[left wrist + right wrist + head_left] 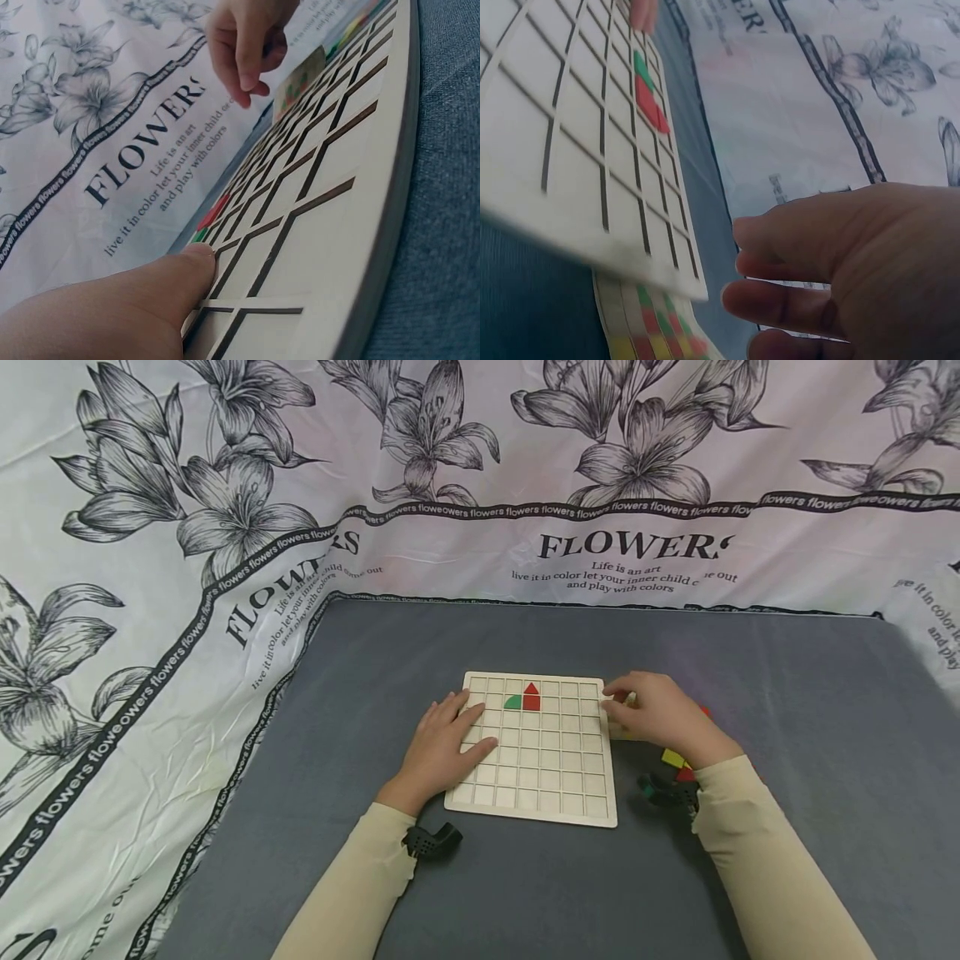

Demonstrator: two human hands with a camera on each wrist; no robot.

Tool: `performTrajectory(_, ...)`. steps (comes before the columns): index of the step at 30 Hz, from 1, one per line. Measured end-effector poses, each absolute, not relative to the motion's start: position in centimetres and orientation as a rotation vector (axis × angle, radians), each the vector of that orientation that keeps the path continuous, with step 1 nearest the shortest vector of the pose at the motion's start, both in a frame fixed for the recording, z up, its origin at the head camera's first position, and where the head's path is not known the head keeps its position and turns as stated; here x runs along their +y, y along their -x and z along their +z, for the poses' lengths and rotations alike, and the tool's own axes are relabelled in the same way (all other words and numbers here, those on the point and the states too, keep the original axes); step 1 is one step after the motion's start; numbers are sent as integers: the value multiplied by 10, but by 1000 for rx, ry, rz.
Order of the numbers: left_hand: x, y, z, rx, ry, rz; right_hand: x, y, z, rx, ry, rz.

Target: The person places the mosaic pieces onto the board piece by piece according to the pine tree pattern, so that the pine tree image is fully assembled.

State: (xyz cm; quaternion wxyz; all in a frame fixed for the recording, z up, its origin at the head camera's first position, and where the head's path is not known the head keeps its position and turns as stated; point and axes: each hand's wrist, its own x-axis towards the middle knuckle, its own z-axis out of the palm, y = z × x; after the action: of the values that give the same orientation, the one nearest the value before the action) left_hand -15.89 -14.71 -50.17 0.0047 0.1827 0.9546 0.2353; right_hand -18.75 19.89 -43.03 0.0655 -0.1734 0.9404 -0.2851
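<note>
A pale wooden grid board (551,785) lies on the grey table. Near its far edge sit a red triangle (531,688), a red square (531,702) and a green rounded piece (513,702), side by side in cells. My left hand (442,747) rests spread on the board's left side; its thumb (176,274) lies on top. Beside the far right corner hovers my right hand (652,706), its fingers (780,304) bent and no piece visible between them. Below that hand, a card with coloured squares (656,322) is partly hidden by the board.
Yellow pieces (675,758) and a red piece (685,774) lie right of the board, partly hidden by my right wrist. A white flower-printed cloth (450,552) hangs behind the table (390,643) and along its left side.
</note>
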Motion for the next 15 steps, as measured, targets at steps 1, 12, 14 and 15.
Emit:
performTrajectory(1,-147,159,-502,2988,-572,735,202,186,-430,2834,507,-864)
performTrajectory(12,-147,159,-502,2985,-568,735,232,176,-429,2868,435,-830)
performTrajectory(14,-147,159,-503,2987,-575,736,236,173,-429,2869,417,-823)
performTrajectory(15,-148,159,-503,2987,-576,737,238,172,-429,2870,407,-822)
